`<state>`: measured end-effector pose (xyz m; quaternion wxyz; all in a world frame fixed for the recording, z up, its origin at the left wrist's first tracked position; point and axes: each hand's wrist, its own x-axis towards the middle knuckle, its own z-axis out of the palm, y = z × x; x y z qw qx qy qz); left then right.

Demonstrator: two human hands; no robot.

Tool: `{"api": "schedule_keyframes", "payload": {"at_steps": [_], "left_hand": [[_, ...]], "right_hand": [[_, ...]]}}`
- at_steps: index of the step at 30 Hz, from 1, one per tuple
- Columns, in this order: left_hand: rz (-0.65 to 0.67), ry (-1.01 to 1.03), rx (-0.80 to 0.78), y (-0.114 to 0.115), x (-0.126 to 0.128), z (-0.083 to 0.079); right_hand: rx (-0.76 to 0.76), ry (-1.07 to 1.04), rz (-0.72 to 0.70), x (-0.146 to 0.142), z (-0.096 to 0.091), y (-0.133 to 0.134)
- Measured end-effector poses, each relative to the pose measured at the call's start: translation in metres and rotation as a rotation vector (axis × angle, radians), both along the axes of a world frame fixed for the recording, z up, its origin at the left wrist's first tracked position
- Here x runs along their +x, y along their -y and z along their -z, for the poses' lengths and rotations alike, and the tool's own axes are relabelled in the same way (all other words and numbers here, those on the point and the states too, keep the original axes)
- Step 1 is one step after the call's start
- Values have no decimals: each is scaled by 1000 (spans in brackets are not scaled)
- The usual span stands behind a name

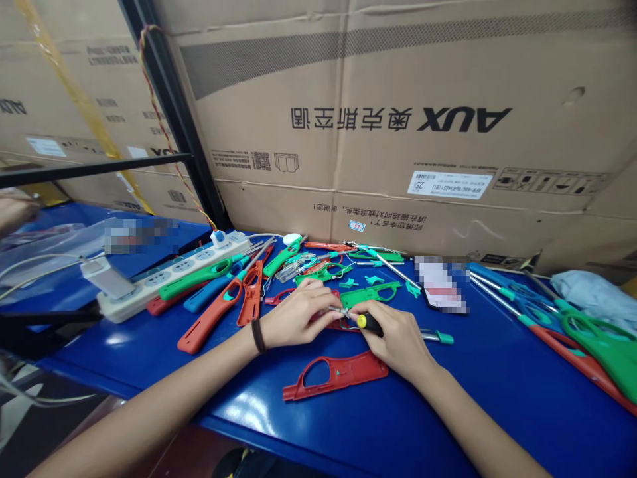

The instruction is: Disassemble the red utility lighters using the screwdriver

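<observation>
Left hand [293, 315] is pinching a small metal part [343, 311] against a red plastic handle shell [349, 326] at centre frame, while right hand [398, 342] is closing around a yellow-and-black screwdriver [369, 324]. Caution: a slipping tip could jab the left fingers [323, 309]. One white power strip [169, 279] is lying upper left on the blue workbench [497, 398]; at least six red plastic pieces [338, 375] and five green plastic pieces [368, 295] are lying scattered, overlap preventing an exact count.
</observation>
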<state>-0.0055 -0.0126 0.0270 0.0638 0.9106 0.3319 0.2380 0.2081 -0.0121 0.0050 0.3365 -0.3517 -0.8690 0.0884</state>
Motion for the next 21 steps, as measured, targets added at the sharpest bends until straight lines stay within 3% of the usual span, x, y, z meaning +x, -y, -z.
{"api": "schedule_keyframes", "payload": {"at_steps": [14,21], "left_hand": [[5,22,-26,0,-1,2],[3,-64,-56,-6,-12,-4]], "right_hand": [[90,48,-41,-2,-4,0],[24,121,11,-2,-7,-2]]}}
